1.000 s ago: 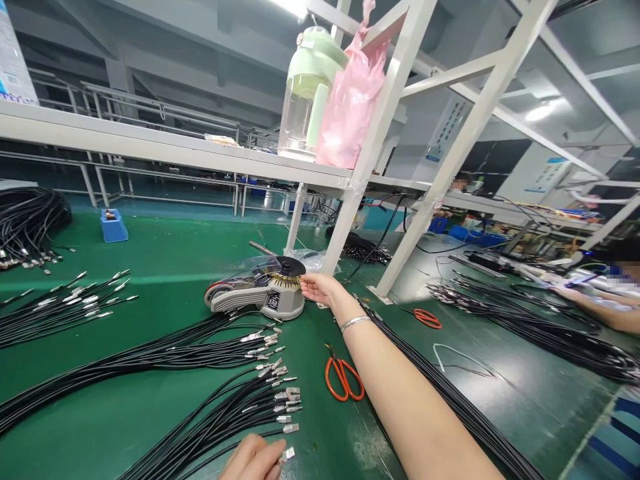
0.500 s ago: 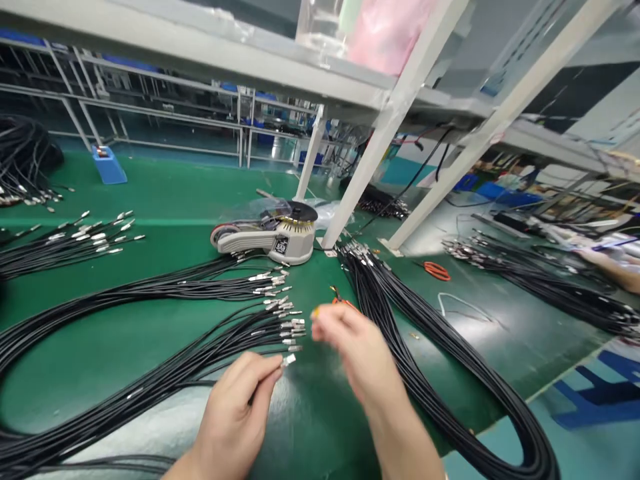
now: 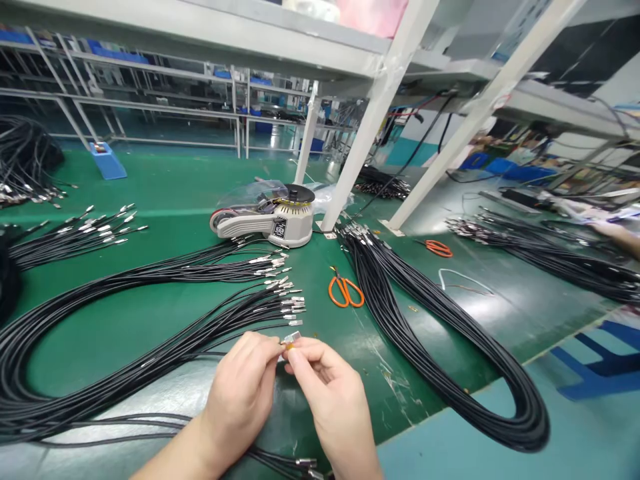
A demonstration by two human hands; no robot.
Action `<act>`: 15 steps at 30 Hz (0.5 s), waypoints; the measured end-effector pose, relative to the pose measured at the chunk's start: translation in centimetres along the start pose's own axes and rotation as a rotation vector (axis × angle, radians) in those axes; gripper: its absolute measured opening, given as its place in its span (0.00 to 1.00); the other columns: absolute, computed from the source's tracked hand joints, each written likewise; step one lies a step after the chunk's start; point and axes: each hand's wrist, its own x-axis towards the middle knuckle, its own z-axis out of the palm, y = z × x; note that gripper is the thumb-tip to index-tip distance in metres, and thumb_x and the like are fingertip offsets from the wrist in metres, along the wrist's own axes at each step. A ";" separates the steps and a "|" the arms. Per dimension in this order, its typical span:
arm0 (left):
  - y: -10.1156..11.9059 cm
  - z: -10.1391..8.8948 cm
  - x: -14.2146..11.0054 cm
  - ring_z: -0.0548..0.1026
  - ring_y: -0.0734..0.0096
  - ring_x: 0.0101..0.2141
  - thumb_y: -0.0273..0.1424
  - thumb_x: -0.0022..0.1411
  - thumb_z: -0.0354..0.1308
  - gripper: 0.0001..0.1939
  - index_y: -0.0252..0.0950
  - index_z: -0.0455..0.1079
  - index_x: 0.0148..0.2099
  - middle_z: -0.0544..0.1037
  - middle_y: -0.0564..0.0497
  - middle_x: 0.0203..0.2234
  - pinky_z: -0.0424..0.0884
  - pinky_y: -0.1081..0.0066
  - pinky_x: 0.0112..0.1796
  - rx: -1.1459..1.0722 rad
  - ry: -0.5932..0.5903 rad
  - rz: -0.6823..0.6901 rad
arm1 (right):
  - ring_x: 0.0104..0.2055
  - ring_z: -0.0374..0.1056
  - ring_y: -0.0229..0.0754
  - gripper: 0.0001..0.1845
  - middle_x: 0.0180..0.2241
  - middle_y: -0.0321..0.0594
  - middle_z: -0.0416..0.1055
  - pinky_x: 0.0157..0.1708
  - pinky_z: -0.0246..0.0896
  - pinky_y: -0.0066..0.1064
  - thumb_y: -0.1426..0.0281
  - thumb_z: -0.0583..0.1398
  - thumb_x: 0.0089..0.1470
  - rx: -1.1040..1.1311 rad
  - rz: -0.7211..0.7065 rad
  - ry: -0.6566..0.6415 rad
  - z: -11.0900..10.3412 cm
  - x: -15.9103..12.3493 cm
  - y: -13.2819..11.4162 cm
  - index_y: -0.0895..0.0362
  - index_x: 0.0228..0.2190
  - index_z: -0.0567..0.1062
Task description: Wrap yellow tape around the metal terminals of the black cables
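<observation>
My left hand point(image 3: 240, 383) pinches a black cable just behind its silver connector point(image 3: 294, 336), near the bench's middle. The fingers of my right hand point(image 3: 333, 393) are closed on a small piece of amber tape point(image 3: 289, 346), which touches the cable end beside the connector. Both hands' fingertips meet there and partly hide the tape. Left of them lies a looped bundle of black cables point(image 3: 200, 340), its silver ends pointing right. Orange-handled scissors point(image 3: 346, 291) rest on the green mat beyond my right hand.
A round tape dispenser point(image 3: 293, 225) stands behind the cable ends. A second cable bundle point(image 3: 440, 357) curves along the right edge, near more orange scissors point(image 3: 439, 249). White shelf posts point(image 3: 357, 127) rise from the bench. Another person's arm point(image 3: 620, 235) shows far right.
My right hand has come down and left with the tape, bringing it to the connector in my left hand. The scissors it partly covered now show fully. The view has shifted slightly.
</observation>
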 end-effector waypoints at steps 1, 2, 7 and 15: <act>0.0 0.0 0.0 0.70 0.75 0.32 0.18 0.61 0.49 0.10 0.35 0.64 0.41 0.73 0.51 0.30 0.68 0.74 0.35 0.005 -0.001 0.010 | 0.35 0.69 0.41 0.06 0.32 0.41 0.74 0.35 0.66 0.28 0.68 0.63 0.46 -0.001 -0.002 0.007 0.1 -0.1 0.0 0.59 0.24 0.76; 0.0 0.0 -0.1 0.70 0.74 0.32 0.18 0.61 0.48 0.10 0.35 0.64 0.42 0.73 0.51 0.30 0.68 0.74 0.35 0.009 -0.001 0.018 | 0.35 0.69 0.41 0.07 0.32 0.41 0.74 0.35 0.66 0.28 0.67 0.63 0.46 -0.001 -0.001 0.015 0.2 -0.2 0.1 0.59 0.24 0.75; -0.1 -0.1 -0.1 0.71 0.73 0.31 0.19 0.61 0.48 0.10 0.35 0.64 0.42 0.74 0.50 0.30 0.69 0.73 0.34 0.018 0.005 0.043 | 0.32 0.69 0.39 0.07 0.29 0.40 0.73 0.34 0.66 0.28 0.67 0.63 0.46 0.023 0.007 0.044 0.6 -0.1 -0.1 0.59 0.23 0.75; -0.1 0.0 -0.1 0.69 0.75 0.32 0.15 0.59 0.49 0.14 0.34 0.64 0.44 0.73 0.50 0.30 0.68 0.74 0.34 0.007 0.001 0.064 | 0.30 0.68 0.38 0.07 0.28 0.39 0.73 0.33 0.66 0.28 0.67 0.63 0.45 0.026 0.025 0.085 0.8 0.0 0.1 0.59 0.22 0.75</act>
